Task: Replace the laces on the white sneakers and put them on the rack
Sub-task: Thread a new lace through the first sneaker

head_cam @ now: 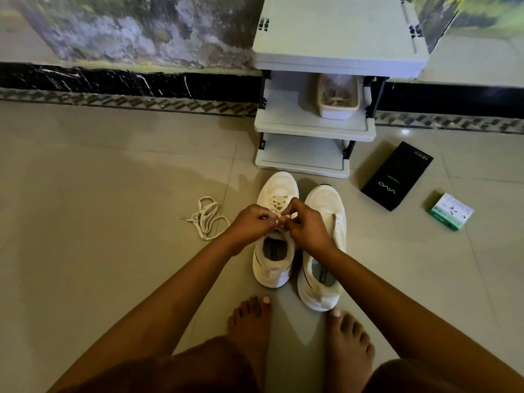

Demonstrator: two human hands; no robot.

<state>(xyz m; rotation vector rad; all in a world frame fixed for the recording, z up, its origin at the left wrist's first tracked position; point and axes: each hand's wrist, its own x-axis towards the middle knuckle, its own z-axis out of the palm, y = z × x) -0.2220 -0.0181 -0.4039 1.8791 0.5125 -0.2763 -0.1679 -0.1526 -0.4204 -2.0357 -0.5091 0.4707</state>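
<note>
Fingers of left hand (253,221) and right hand (304,222) are curled, pinching the cream flat lace (279,204) over the left white mesh sneaker (274,236). Second unlaced white sneaker (323,245) stands just beside it on the tile floor (113,194), before the grey plastic shoe rack (312,129). Loose white lace (205,218) lies left.

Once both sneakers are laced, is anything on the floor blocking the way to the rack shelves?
Nothing visible does. The sneakers sit right before the rack; the black box lies off to its right, and a basket fills part of the middle shelf.
</note>
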